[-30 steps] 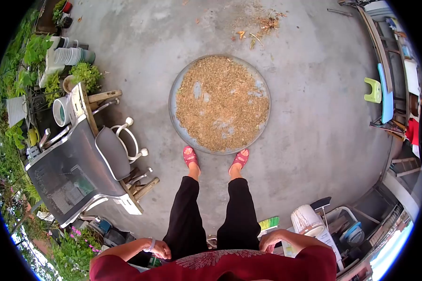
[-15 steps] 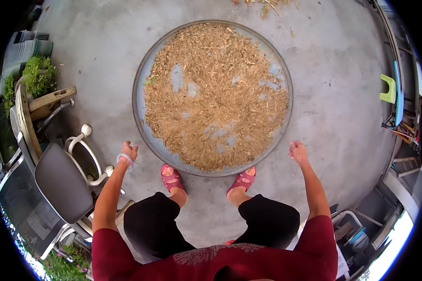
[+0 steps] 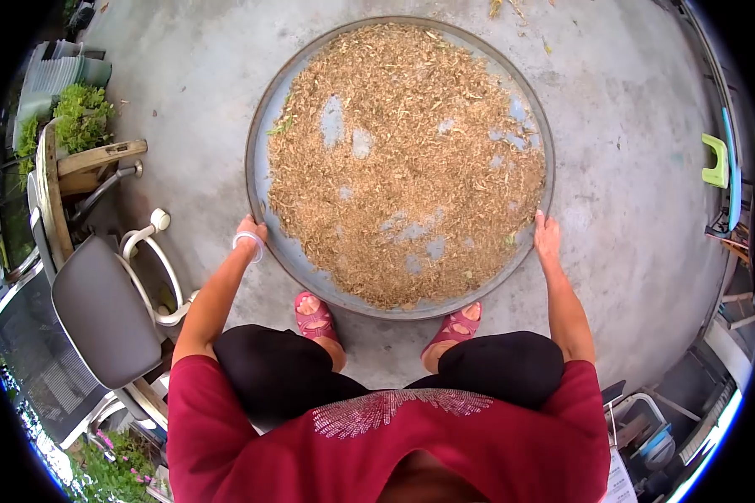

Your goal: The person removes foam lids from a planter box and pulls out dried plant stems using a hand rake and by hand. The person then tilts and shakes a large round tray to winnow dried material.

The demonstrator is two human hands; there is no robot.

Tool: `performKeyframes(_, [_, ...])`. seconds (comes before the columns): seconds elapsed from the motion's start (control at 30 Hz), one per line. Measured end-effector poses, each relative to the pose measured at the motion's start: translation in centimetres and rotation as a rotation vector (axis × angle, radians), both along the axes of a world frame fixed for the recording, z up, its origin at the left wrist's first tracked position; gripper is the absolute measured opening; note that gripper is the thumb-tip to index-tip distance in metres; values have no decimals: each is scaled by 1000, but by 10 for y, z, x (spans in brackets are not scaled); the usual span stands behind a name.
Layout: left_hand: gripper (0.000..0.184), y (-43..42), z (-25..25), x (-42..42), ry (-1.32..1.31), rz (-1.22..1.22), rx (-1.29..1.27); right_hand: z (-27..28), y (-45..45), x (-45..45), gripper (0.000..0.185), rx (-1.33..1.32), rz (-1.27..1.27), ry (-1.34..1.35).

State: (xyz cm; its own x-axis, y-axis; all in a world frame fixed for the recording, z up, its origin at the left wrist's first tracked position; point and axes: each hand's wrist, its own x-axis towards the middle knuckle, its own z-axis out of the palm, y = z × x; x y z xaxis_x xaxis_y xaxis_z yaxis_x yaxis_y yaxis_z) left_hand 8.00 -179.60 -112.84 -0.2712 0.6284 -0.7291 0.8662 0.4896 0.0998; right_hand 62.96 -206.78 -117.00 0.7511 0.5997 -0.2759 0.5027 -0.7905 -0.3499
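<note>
A wide round tray (image 3: 252, 126) with a raised metal rim lies in front of my feet. Dry brown chips, like chopped plant matter (image 3: 411, 176), cover most of it, and bluish bare patches show through. My left hand (image 3: 252, 229), with a clear bangle on its wrist, is closed on the rim at the lower left. On the opposite side, my right hand (image 3: 547, 235) grips the rim at the lower right, thumb on top. The fingers under the rim are hidden. Whether the tray is raised off the floor, I cannot tell.
A grey office chair (image 3: 105, 310) lies tipped at the left, near a wooden frame (image 3: 101, 158), green plants (image 3: 84, 113) and stacked pots (image 3: 63, 75). A green stool (image 3: 715, 161) stands at the right. Grey concrete (image 3: 629, 277) surrounds the tray.
Both hands have moved forward and inward from beside the tray and taken hold of its rim. My body leans further forward, and the tray looks larger in view.
</note>
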Motion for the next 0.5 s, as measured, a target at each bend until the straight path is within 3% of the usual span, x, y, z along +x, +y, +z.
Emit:
performKeyframes(0.13, [32,5,-11,-17,-128,-105,184,16,8,-8,42,-11,-122,82])
performKeyframes(0.23, [33,6,-22,-36,-227,-74,257,-27,-14,8,38,60,-216,216])
performKeyframes(0.3, [33,1,13,-5,-237,79,255,-34,-6,6,38,187,-481,393])
performKeyframes(0.33, [32,4,5,-12,-240,161,248,-39,-2,2,37,256,-607,488])
performKeyframes(0.4, [32,17,-25,-33,-254,323,243,-41,3,1,39,328,-514,427])
performKeyframes(0.43, [32,16,-25,-28,-380,536,212,-39,1,5,39,351,-471,401])
performKeyframes(0.5, [30,22,-31,-14,-209,510,230,0,12,1,40,293,-361,408])
